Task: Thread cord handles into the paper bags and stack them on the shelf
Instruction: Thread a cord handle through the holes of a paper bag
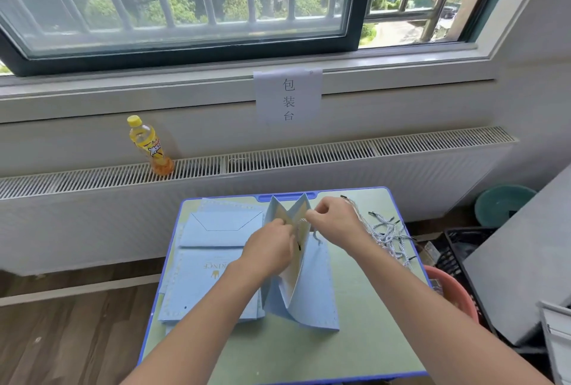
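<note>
A light blue paper bag (298, 292) lies partly opened on the small green table (355, 338), its mouth towards the window. My left hand (268, 248) grips the bag's near panel at the mouth. My right hand (332, 216) pinches a white-and-blue cord handle (304, 222) that loops at the bag's top edge; a black cord tip (299, 245) shows inside the bag. A flat stack of blue bags (210, 261) lies to the left. A heap of loose cords (387, 233) lies on the table's right side.
A yellow drink bottle (150, 145) stands on the radiator grille under the window. A paper sign (288, 97) hangs from the sill. A pink basin (454, 292), a black crate (460, 248) and a teal basin (502, 204) sit right of the table.
</note>
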{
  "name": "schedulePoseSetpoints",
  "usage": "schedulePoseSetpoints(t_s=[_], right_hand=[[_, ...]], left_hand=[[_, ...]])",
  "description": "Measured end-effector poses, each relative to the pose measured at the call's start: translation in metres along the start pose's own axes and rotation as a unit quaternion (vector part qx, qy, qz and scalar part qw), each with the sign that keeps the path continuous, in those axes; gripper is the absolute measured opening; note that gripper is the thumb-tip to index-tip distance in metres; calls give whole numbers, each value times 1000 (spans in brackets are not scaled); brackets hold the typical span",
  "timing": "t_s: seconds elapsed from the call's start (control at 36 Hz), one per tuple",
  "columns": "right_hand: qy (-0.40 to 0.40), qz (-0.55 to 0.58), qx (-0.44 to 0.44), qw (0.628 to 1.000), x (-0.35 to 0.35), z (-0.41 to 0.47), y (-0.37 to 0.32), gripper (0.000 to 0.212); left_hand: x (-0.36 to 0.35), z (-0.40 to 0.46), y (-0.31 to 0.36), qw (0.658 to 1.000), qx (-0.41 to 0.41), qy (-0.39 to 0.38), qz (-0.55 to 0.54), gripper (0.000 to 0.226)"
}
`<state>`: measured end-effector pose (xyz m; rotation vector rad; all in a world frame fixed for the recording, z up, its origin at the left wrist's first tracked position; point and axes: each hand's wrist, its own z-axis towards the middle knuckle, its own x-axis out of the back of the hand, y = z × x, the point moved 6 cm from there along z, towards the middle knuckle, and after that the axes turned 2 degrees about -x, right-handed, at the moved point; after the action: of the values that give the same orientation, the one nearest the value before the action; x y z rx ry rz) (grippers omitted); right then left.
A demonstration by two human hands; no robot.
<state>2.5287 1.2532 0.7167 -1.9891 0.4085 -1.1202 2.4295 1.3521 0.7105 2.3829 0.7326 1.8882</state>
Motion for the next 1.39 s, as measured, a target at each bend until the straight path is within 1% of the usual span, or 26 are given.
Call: schedulePoseSetpoints(t_s=[0.06, 0.11, 0.17, 0.25, 0.31, 0.39, 0.5, 0.58, 0.64, 0.69, 0.75, 0.81, 0.89, 0.97, 1.03, 1.14, 1.22, 1.31, 1.33, 1.39], right_hand=[[-6, 1, 0, 1000, -5, 0, -1, 15], [-8, -3, 5, 1000, -9, 1, -2, 18], [-18, -6, 13, 1000, -15, 4, -3, 17], [-57, -11, 36, 998, -26, 6, -2, 16], [-78, -10, 45, 996, -32, 6, 4, 16], [-110, -11, 45, 993, -37, 4, 21, 10], [-144, -81, 55, 985, -46, -2, 43, 9], [-150, -96, 50, 983, -53, -3, 58, 5], [-148, -93, 47, 984, -53, -3, 61, 6], [-142, -72, 43, 986, -53, -2, 56, 7], [-137, -11, 29, 990, -52, -1, 47, 8], [-129, 83, 19, 988, -50, 0, 35, 8], [-114, 211, 3, 971, -45, 0, 15, 7], [-111, 284, -29, 952, -44, 0, 6, 9], [-109, 302, -46, 946, -45, 1, 5, 10], [-110, 316, -57, 941, -48, 3, 6, 11], [-108, 323, -59, 938, -48, 3, 9, 12], [-98, 328, -68, 937, -46, 4, 14, 18], [-91, 316, -72, 942, -46, 5, 17, 21], [-81, 253, -68, 962, -45, 4, 23, 21]], left_hand=[[3, -4, 0, 996, 13, -11, -89, 31], [4, -12, 2, 983, 34, -25, -177, 38], [2, -19, 4, 971, 48, -38, -230, 38], [-2, -25, 5, 973, 32, -34, -228, 25], [-6, -26, 0, 975, 38, -4, -221, 24], [-14, -25, -16, 967, 72, 44, -239, 8], [-25, -23, -31, 945, 98, 84, -301, 35], [-28, -22, -37, 938, 97, 115, -313, 56], [-29, -21, -40, 937, 86, 123, -317, 53], [-31, -21, -42, 936, 85, 110, -322, 39], [-34, -20, -44, 935, 89, 93, -331, 29], [-34, -19, -45, 933, 81, 87, -339, 24], [-33, -18, -45, 934, 65, 87, -342, 19], [-33, -16, -43, 931, 55, 84, -352, 19], [-32, -16, -41, 931, 49, 85, -352, 17], [-32, -14, -42, 935, 45, 93, -341, 2], [-33, -12, -45, 932, 59, 95, -344, 5], [-33, -13, -48, 917, 81, 93, -380, 9], [-33, -12, -49, 909, 89, 94, -395, 10], [-34, -11, -51, 893, 107, 99, -427, 11]])
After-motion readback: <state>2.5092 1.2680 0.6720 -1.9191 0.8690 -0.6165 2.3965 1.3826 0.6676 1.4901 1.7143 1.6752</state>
